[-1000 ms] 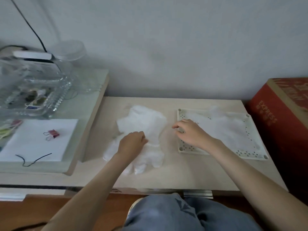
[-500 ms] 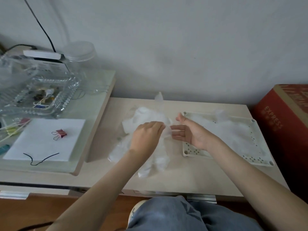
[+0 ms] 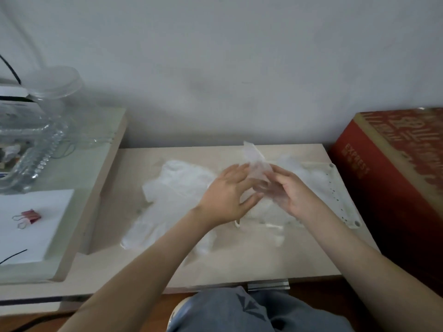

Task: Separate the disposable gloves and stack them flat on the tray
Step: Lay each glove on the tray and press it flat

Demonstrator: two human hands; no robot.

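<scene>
So the thin see-through plastic glove [image 3: 257,167] is up in the air between both hands, over the left edge of the white perforated plastic tray [image 3: 335,188]. Its long axis is roughly upright, with the free end poking toward the wall. The right hand [image 3: 292,192] pinches its lower part. The left hand [image 3: 227,195] just touches it, fingers spread straight. Looks like the separating step to me, and next it needs laying flat on the tray. The heap of white gloves [image 3: 177,188] sits just left.
</scene>
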